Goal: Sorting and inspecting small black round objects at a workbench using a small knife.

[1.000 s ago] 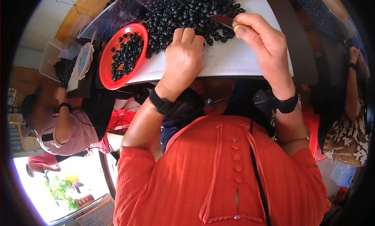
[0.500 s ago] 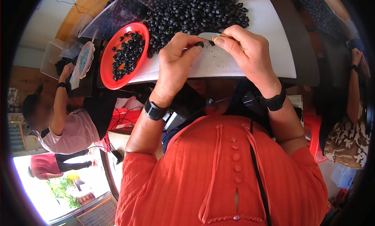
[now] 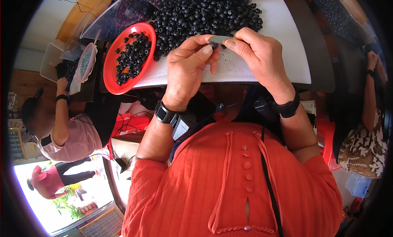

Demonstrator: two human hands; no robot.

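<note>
Between the thumb and index finger of my left hand is a small black rounded piece. My right hand pinches a thin grey blade, whose flat side shows and whose far end lies against the black piece or just over it. Both hands meet above the near part of a white board, with dark crumbs beneath them. Behind them spreads a big heap of similar black pieces, several with a round hole. Left of my left hand, a red plate holds more of these pieces.
A clear plastic sheet lies behind the red plate. At the left, a person reaches into another dark heap beside a pink-rimmed dish. Another person's arm is at the far right. The table's near edge runs below my hands.
My left hand has turned, and its lower fingers now show beneath the piece. The blade has tilted so its flat side faces up more. The person at the left has lowered a hand into the heap.
</note>
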